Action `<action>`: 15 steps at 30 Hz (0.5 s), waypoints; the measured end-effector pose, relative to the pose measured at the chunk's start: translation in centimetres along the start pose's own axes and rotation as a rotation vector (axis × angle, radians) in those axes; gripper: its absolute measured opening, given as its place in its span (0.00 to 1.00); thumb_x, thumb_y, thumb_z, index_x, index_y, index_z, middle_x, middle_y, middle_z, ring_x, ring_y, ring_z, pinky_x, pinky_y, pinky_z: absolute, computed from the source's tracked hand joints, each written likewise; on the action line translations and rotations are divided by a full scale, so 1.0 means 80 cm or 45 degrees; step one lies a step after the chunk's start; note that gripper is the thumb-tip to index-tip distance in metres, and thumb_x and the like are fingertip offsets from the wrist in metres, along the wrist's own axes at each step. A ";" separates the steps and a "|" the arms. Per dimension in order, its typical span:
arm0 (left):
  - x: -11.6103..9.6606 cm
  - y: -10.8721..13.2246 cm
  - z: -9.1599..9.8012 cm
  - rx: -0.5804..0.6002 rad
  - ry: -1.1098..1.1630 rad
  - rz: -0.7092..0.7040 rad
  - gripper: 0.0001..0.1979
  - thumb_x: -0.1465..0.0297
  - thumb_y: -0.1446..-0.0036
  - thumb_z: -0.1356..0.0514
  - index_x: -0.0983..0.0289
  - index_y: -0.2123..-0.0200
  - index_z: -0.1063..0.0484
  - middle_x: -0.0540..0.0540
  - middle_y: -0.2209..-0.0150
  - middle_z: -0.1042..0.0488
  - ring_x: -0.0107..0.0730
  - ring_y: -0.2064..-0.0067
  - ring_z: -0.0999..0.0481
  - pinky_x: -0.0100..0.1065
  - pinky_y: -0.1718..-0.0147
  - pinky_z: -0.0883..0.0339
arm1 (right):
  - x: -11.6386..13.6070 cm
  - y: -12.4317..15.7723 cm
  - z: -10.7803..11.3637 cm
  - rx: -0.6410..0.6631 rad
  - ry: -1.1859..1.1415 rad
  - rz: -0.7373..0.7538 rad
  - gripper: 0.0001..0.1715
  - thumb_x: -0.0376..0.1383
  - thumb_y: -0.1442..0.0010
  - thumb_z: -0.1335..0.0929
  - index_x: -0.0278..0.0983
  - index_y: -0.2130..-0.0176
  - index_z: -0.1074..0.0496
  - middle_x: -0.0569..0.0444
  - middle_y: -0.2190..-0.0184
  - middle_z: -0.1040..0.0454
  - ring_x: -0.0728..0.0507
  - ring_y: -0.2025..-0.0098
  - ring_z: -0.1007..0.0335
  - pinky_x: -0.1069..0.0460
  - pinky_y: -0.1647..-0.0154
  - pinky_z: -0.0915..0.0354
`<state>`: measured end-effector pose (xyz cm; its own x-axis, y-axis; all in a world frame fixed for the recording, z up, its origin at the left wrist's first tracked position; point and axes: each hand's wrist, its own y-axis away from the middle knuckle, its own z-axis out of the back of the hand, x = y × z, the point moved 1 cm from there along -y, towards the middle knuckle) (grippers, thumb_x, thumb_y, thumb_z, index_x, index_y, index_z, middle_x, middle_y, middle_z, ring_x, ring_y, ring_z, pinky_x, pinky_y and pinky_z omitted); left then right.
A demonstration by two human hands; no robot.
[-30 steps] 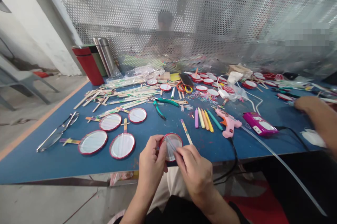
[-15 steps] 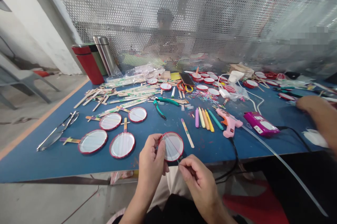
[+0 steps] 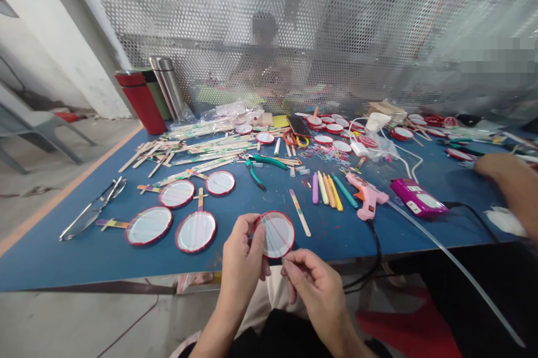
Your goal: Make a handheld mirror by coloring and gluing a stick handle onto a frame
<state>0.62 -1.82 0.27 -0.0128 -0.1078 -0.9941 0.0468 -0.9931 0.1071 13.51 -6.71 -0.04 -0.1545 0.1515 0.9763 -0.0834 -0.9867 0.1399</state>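
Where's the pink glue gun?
Head view: the pink glue gun lies on the blue table, right of the coloured sticks, beside a magenta case.

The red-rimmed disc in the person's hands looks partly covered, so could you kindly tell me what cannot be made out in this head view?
The red-rimmed disc: its left edge and back are hidden in the head view by the left hand.
What the right hand pinches: too thin to tell in the head view.
The figure behind the perforated metal screen: blurred by the mesh.
Another person's hand: its arm is cut off by the view's right edge.

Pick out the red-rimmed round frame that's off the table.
The frame gripped in the left hand; the other red-rimmed frames lie on the table.
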 end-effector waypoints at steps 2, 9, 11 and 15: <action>0.000 0.000 0.000 -0.001 0.003 0.002 0.12 0.59 0.41 0.47 0.61 0.61 0.37 0.43 0.79 0.32 0.19 0.91 0.38 0.21 0.94 0.45 | -0.002 0.000 -0.001 -0.027 -0.019 0.010 0.17 0.47 0.43 0.33 0.36 0.73 0.31 0.61 0.86 0.36 0.51 0.84 0.38 0.57 0.80 0.40; 0.001 -0.004 0.003 0.008 0.052 -0.012 0.12 0.59 0.41 0.46 0.61 0.61 0.37 0.41 0.82 0.34 0.21 0.91 0.38 0.22 0.94 0.47 | -0.013 0.001 0.006 -0.152 0.154 0.295 0.13 0.40 0.39 0.35 0.37 0.72 0.31 0.60 0.82 0.34 0.52 0.83 0.38 0.57 0.81 0.39; 0.001 -0.004 0.003 0.029 -0.028 -0.021 0.11 0.60 0.41 0.47 0.61 0.61 0.36 0.41 0.83 0.34 0.21 0.91 0.38 0.21 0.93 0.47 | -0.010 -0.003 0.012 -0.259 0.326 0.585 0.10 0.36 0.37 0.36 0.37 0.69 0.29 0.57 0.77 0.31 0.51 0.78 0.35 0.57 0.76 0.37; 0.001 -0.004 0.003 0.050 -0.119 -0.051 0.11 0.60 0.41 0.47 0.62 0.61 0.34 0.44 0.81 0.31 0.21 0.90 0.37 0.22 0.92 0.46 | 0.001 -0.018 0.019 -0.305 0.676 0.899 0.06 0.32 0.37 0.35 0.36 0.63 0.27 0.53 0.73 0.29 0.49 0.73 0.32 0.57 0.71 0.37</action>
<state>0.35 -1.51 0.19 -0.1071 -0.0701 -0.9918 0.0048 -0.9975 0.0700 15.07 -5.39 0.11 -0.6749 -0.4164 0.6092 0.0098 -0.8305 -0.5569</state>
